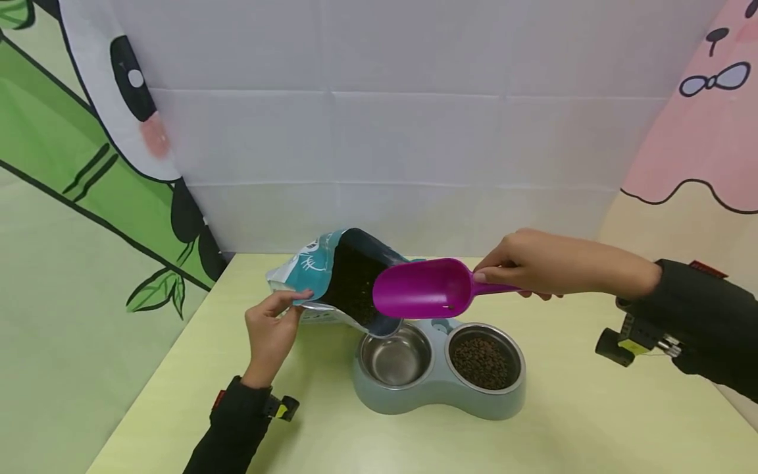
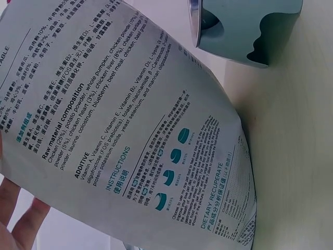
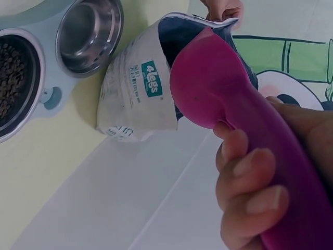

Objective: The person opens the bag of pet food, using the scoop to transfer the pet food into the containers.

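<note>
My left hand (image 1: 274,332) pinches the near rim of a teal and white pet food bag (image 1: 320,260), which tilts with its mouth toward the right; dark kibble shows inside. In the left wrist view the bag's printed back (image 2: 135,130) fills much of the picture. My right hand (image 1: 521,263) grips the handle of a magenta scoop (image 1: 423,289), whose tip is at the bag's mouth. Only a crumb or so shows in the scoop. Below is a blue-grey double bowl (image 1: 438,388): its left steel bowl (image 1: 397,359) is bare, and the right one holds brown kibble (image 1: 482,362).
The pale yellow table (image 1: 592,408) carries the bag and the double bowl. Behind it hangs a creased white sheet (image 1: 414,131). Cartoon-printed cloths flank it, a green one (image 1: 59,263) at left and a pink and cream one (image 1: 699,151) at right.
</note>
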A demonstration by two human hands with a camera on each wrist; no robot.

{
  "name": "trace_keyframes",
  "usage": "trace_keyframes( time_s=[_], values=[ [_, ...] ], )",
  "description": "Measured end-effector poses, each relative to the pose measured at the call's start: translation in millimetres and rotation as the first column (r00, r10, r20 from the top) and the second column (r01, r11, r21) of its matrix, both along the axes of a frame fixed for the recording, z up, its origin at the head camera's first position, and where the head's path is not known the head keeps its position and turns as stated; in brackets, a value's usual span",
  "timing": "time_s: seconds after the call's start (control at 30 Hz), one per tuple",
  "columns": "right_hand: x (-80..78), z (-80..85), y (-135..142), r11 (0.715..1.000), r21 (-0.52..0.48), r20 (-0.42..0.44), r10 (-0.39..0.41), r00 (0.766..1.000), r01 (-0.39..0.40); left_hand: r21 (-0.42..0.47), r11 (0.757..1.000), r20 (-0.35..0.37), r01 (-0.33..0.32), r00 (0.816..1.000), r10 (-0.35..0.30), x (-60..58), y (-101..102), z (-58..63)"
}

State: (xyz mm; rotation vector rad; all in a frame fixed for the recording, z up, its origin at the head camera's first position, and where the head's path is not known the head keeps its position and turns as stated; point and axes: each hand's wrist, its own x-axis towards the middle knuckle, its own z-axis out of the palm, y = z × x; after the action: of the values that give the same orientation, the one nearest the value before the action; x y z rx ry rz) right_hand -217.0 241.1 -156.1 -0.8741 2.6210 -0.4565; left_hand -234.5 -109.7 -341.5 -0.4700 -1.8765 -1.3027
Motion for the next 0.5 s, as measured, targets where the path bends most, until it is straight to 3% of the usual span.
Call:
trace_keyframes(
  time_s=[0.27,0.5],
  values=[
    [-9.1,-2.9,-17.7,0.998,0.023,-0.030,0.054,0.998,-0.054,-0.009,1.000,0.003,0.005,1.000,-0.005,0.8,8.7,1.5],
    [-18.0,-5.3,-38.9,0.990,0.125,-0.139,0.082,0.987,-0.064,0.001,1.000,-0.005,0.019,1.000,-0.019,-1.1,10.9,1.0]
  ],
)
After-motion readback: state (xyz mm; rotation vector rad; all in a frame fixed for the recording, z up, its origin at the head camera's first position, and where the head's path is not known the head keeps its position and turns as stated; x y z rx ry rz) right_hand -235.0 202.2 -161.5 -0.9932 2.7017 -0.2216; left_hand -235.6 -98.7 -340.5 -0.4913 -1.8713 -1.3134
